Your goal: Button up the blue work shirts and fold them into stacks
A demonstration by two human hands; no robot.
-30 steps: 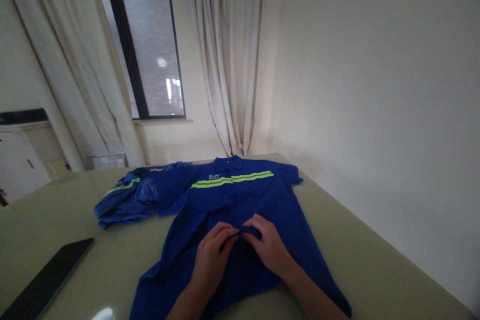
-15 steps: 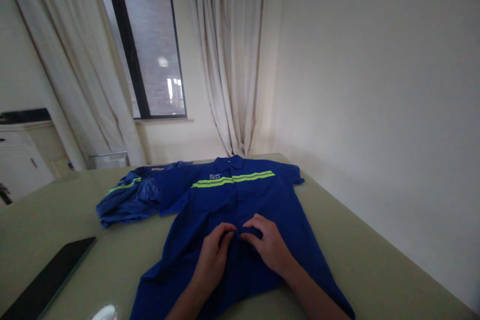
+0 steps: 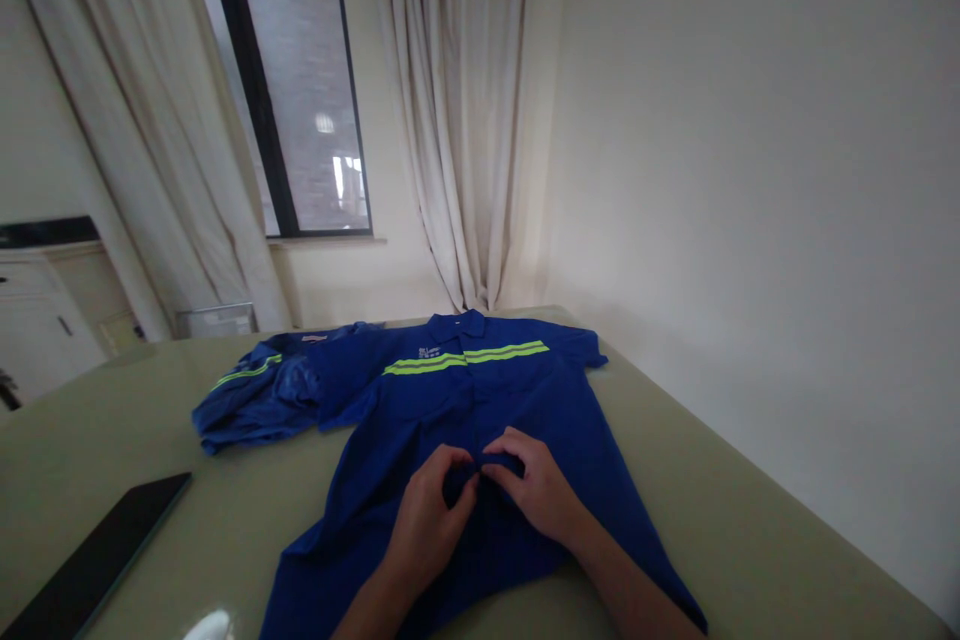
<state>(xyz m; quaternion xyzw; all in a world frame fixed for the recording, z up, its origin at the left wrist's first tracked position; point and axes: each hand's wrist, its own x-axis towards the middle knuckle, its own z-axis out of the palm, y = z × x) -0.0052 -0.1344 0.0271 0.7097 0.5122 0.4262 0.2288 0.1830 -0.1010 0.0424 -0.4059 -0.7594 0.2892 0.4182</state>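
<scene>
A blue short-sleeved work shirt (image 3: 420, 425) lies spread face up, its collar at the far end and a yellow-green reflective stripe across the chest. My left hand (image 3: 433, 510) pinches the fabric at the front placket, below the middle of the shirt. Just to its right, my right hand (image 3: 536, 485) also has thumb and forefinger closed on the placket. The fingertips of both hands nearly meet there. Whatever small part of the placket sits between them is hidden by the fingers.
A crumpled blue garment (image 3: 262, 400) with a similar stripe lies by the shirt's left sleeve. A flat black object (image 3: 105, 550) rests on the greenish table (image 3: 247, 510) at the left. Curtains (image 3: 465, 120), a window (image 3: 300, 80) and a pale wall (image 3: 750, 170) stand behind and to the right.
My left thumb has shifted right, towards the right fingertips at the placket. The right hand has barely moved, and the shirt lies as before.
</scene>
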